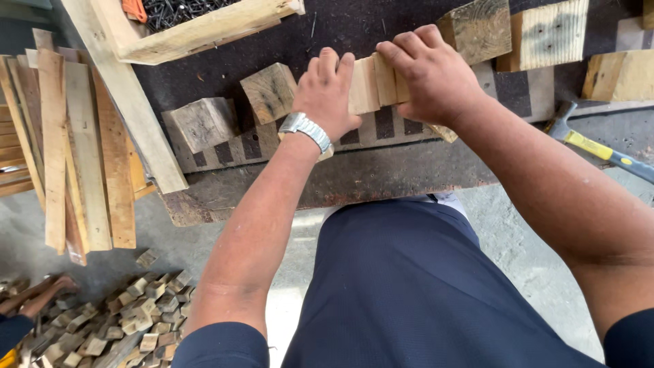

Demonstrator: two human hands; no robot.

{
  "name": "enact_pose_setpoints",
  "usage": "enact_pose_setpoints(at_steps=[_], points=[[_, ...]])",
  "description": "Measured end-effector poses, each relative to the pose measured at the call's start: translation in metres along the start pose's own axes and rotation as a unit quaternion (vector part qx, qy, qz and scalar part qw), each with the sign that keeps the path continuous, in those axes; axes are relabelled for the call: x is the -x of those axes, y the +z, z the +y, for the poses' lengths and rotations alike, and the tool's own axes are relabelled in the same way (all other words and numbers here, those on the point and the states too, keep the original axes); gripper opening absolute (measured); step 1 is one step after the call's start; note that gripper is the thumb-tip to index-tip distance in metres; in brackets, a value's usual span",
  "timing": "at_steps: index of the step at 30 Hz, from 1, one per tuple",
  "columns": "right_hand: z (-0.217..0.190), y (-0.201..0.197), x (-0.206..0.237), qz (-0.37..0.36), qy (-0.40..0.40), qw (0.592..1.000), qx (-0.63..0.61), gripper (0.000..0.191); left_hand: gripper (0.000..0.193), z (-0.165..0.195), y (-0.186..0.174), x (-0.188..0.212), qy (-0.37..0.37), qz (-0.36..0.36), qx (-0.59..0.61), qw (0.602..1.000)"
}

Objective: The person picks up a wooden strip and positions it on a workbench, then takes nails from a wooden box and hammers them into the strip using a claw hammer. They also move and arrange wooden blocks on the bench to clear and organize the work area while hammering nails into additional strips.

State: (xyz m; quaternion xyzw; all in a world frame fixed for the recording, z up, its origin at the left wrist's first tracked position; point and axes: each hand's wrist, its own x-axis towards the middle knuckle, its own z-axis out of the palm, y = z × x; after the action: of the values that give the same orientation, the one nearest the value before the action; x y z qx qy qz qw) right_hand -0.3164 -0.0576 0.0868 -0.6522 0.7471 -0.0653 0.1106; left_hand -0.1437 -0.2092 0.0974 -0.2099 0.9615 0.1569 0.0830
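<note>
My left hand (328, 92), with a metal watch on its wrist, presses against the left end of a row of small pale wooden blocks (373, 83) on the dark workbench (354, 177). My right hand (432, 75) lies over the right end of the same row, fingers curled across the top. The two hands squeeze the blocks together between them. A weathered grey block (270, 90) stands just left of my left hand, and another (202, 123) lies further left.
Larger wooden blocks (545, 34) sit at the back right of the bench. A yellow-handled hammer (593, 146) lies at the right edge. Long planks (75, 150) lean at the left. A pile of small wood offcuts (129, 320) covers the floor at lower left. A wooden frame (197, 31) holds dark screws.
</note>
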Motion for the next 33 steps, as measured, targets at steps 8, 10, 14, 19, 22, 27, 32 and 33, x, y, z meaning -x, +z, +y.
enact_pose_setpoints(at_steps=[8,10,14,19,22,27,32,33], points=[[0.023,-0.027,0.003,-0.038,-0.028,0.998,-0.043,0.103,0.108,0.061,-0.009,-0.030,-0.055,-0.008,-0.018,0.998],[0.034,-0.038,0.015,-0.015,-0.030,0.998,-0.062,0.103,0.102,0.077,-0.008,-0.039,-0.077,-0.015,-0.006,0.997],[0.085,-0.065,0.058,0.052,-0.005,0.997,-0.054,0.098,0.112,0.087,-0.012,-0.044,-0.060,0.003,-0.024,0.998],[0.169,-0.079,0.097,0.001,0.082,0.996,-0.039,0.103,0.103,0.087,-0.013,-0.038,-0.043,-0.015,-0.016,0.999],[0.195,-0.078,0.106,-0.031,0.078,0.996,-0.007,0.113,0.100,0.094,-0.011,-0.045,-0.043,-0.004,-0.028,0.999],[0.195,-0.080,0.118,-0.065,0.095,0.992,-0.056,0.098,0.098,0.099,-0.011,-0.041,-0.070,0.007,-0.028,0.997],[0.186,-0.084,0.110,-0.132,0.066,0.986,-0.080,0.104,0.096,0.097,-0.004,-0.038,-0.093,0.001,-0.010,0.996],[0.186,-0.085,0.106,-0.127,0.075,0.985,-0.089,0.097,0.096,0.096,-0.003,-0.039,-0.098,-0.009,-0.006,0.995]])
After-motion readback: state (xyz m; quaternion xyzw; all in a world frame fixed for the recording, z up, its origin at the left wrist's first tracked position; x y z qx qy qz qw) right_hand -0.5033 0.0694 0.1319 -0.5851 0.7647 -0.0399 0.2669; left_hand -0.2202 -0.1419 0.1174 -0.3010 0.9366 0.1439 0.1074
